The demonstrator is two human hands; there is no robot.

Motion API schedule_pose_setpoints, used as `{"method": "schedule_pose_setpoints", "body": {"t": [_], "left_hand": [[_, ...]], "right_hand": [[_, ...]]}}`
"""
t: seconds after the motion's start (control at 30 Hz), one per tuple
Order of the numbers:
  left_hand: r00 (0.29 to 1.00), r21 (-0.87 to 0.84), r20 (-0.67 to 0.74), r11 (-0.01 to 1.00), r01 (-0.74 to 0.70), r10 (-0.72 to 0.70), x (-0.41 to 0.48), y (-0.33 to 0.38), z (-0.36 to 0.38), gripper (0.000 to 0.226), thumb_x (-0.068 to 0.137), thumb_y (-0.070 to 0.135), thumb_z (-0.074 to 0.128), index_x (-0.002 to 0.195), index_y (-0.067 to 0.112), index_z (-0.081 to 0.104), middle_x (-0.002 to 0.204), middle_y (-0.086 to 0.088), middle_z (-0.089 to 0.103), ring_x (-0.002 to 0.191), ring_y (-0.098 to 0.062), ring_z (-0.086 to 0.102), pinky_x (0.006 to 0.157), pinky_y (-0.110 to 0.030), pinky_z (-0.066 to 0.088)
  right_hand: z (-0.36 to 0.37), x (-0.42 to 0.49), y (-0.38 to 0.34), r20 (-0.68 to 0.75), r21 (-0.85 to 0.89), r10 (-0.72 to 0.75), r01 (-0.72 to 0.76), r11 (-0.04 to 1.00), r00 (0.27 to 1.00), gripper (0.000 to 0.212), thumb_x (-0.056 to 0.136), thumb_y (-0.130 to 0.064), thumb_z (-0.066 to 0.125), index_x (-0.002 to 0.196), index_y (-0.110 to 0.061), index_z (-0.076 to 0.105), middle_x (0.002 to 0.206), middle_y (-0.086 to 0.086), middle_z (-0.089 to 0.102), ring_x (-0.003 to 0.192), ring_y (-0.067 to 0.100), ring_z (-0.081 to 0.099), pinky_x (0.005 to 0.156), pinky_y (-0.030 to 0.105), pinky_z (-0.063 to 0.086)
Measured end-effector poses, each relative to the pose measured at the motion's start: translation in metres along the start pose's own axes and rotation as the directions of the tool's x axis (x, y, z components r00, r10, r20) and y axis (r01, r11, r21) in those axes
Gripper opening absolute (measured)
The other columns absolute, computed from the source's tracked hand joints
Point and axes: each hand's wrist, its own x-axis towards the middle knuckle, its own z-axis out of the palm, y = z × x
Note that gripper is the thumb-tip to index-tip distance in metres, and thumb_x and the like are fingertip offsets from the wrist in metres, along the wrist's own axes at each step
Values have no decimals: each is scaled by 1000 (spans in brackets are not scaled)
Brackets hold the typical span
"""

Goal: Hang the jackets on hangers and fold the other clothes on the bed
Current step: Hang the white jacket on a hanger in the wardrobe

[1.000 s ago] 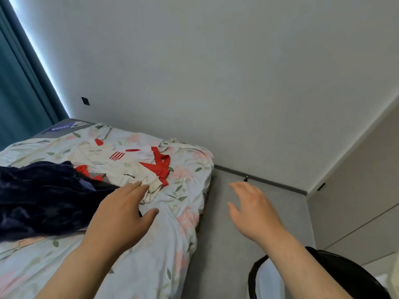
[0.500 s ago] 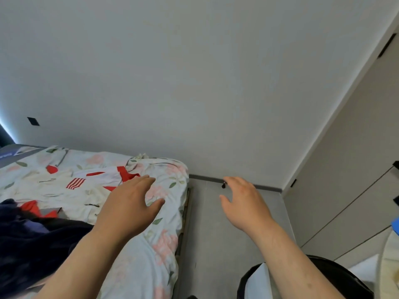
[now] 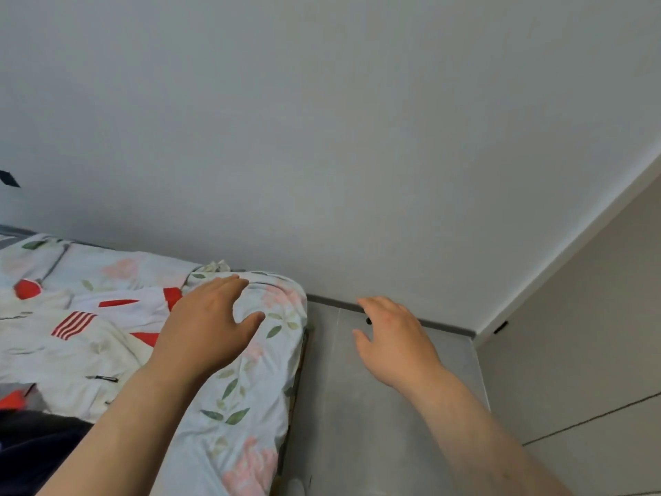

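Over the bed [image 3: 250, 406], left hand [image 3: 207, 327] spread, holding nothing, right hand [image 3: 393, 341] spread over the floor [image 3: 357, 424], white and red jacket [image 3: 71, 338] lying flat

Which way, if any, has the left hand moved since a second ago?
Yes. The left hand has moved right, off the edge of the white and red jacket, toward the far corner of the bed.
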Motion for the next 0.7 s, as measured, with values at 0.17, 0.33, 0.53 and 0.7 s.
{"method": "schedule_pose_setpoints", "body": {"t": [0.17,0.33,0.53,0.7], "left_hand": [[999,6,37,1000,24,-24,72,-12,18,62,84,54,63,138,23,53,139,3,57,125,-19,54,101,-39,45],[995,14,76,998,64,-65,118,-17,32,61,85,51,64,138,23,54,139,4,57,125,-18,54,102,-37,44],[991,34,46,992,123,-124,162,-24,37,58,85,49,65,136,24,56,138,5,58,125,-17,55,101,-37,45],[976,68,-20,973,219,-218,197,-28,46,54,84,48,64,133,25,58,138,6,58,126,-16,54,104,-33,42]], "right_hand": [[-5,74,5,43,-30,-30,31,999,999,50,94,-35,54,142,-23,46,133,-4,54,120,21,50,104,33,40],[-5,124,10,57,-13,-49,50,999,997,49,93,-34,56,140,-21,49,136,-2,55,125,22,49,105,34,39],[-6,199,14,100,8,-121,121,993,988,51,94,-35,53,143,-21,47,142,-2,51,130,22,46,109,35,37],[-6,287,5,160,15,-285,286,958,945,54,96,-35,52,147,-21,41,147,-2,46,134,22,42,111,32,32]]}}
